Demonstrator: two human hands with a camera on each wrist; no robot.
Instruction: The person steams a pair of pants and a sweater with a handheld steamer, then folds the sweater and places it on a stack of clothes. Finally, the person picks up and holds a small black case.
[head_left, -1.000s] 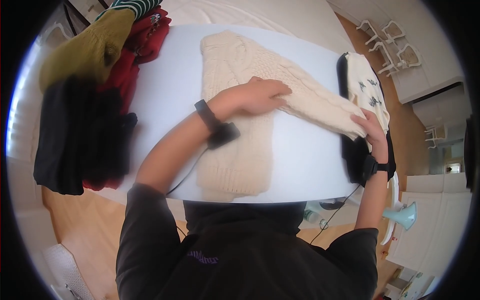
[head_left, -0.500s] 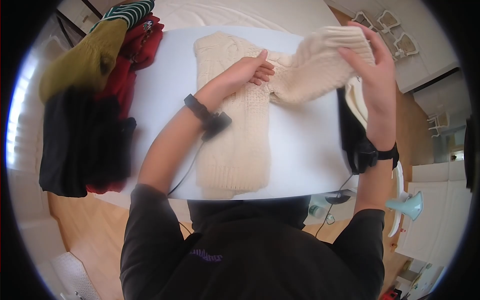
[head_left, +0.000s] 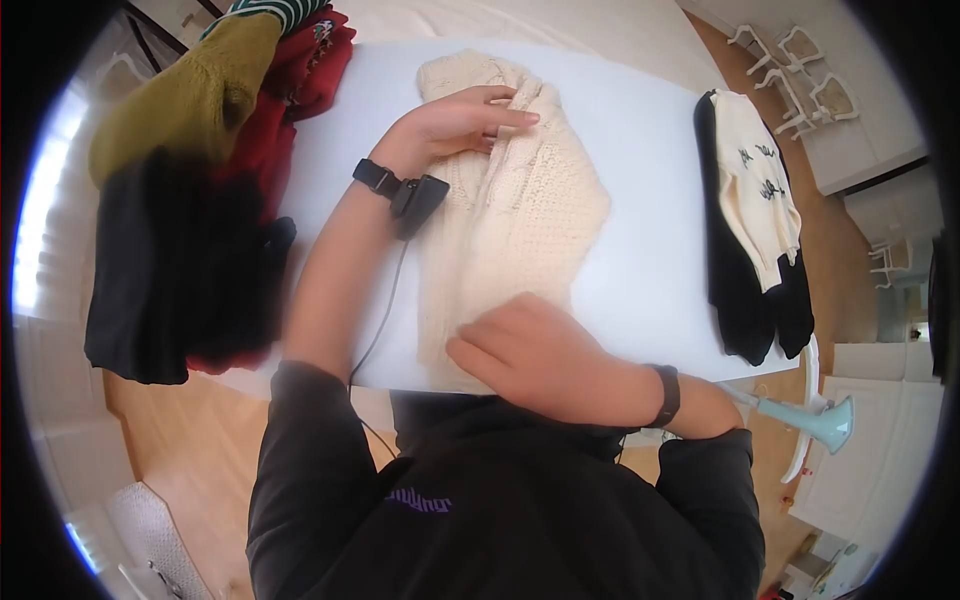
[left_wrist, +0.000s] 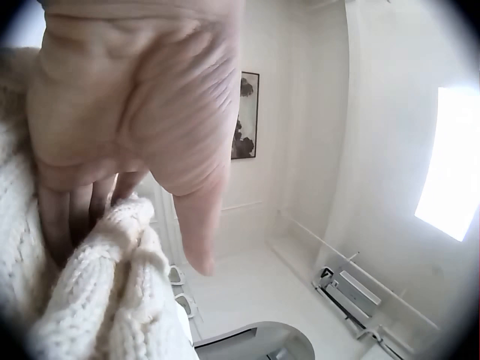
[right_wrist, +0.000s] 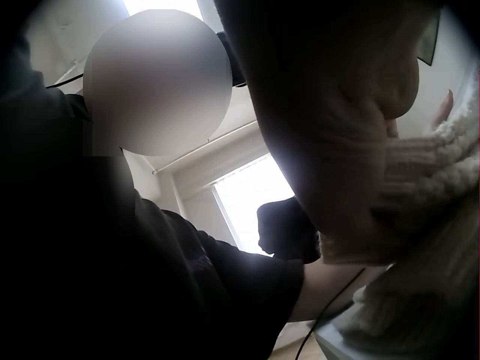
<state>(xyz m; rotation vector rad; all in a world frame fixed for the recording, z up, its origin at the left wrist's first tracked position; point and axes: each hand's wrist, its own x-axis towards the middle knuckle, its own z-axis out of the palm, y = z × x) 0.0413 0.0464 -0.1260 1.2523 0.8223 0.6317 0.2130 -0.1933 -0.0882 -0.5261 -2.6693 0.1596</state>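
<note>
A cream cable-knit sweater (head_left: 535, 200) lies folded lengthwise on the white tabletop, one sleeve now lying down along its body. Near the shoulder end, my left hand (head_left: 465, 122) rests on the knit with its fingers nearly straight. The left wrist view shows the thumb (left_wrist: 196, 232) held out and the other fingers partly hidden behind a raised knit fold (left_wrist: 112, 277). At the hem end, my right hand (head_left: 535, 355) grips the sleeve with curled fingers, covering its cuff in the head view. Ribbed knit (right_wrist: 412, 154) shows against the palm in the right wrist view.
On the left are piled dark garments (head_left: 150, 280), a red garment (head_left: 265, 150) and an olive knit (head_left: 185, 110). A white sweater with dark lettering (head_left: 755, 170) lies over black clothing (head_left: 735, 290) at the right edge. A pale-blue lamp-like object (head_left: 825, 425) stands beyond the right front corner.
My right hand has swung the sleeve from the right, up through the air, and down to the hem end of the sweater. My left hand has moved up towards the shoulder.
</note>
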